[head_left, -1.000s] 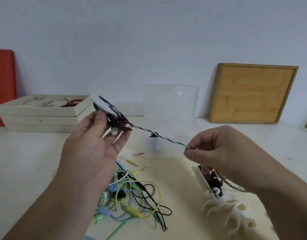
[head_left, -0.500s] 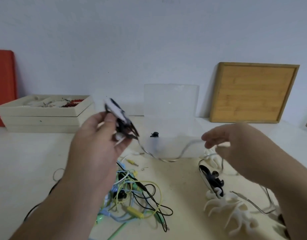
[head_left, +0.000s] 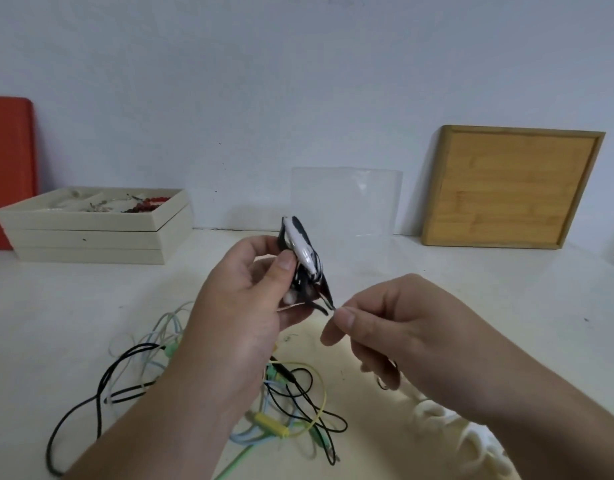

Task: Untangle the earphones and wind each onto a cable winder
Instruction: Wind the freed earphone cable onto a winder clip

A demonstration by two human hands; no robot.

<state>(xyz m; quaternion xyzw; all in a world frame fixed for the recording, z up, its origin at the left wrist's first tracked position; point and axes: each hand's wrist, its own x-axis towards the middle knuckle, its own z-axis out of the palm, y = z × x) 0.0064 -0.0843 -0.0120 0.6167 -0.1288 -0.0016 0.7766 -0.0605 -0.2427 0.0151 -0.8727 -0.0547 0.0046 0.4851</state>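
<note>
My left hand (head_left: 250, 299) grips a white cable winder (head_left: 300, 245) wrapped with black-and-white earphone cable, held above the table. My right hand (head_left: 385, 327) pinches the short free end of that cable (head_left: 331, 306) just right of the winder. On the table below lies a tangle of earphones (head_left: 291, 410) in black, yellow, green and pale blue. Some white winders (head_left: 447, 427) lie at the lower right, partly hidden by my right forearm.
A stack of beige trays (head_left: 91, 233) with small items stands at the back left, beside a red board (head_left: 7, 174). A clear plastic box (head_left: 347, 202) and a wooden tray (head_left: 506, 181) lean against the wall at the back.
The long stretch of cable between my hands has been wound up. My right hand has come in close to the winder, which has turned in my left hand.
</note>
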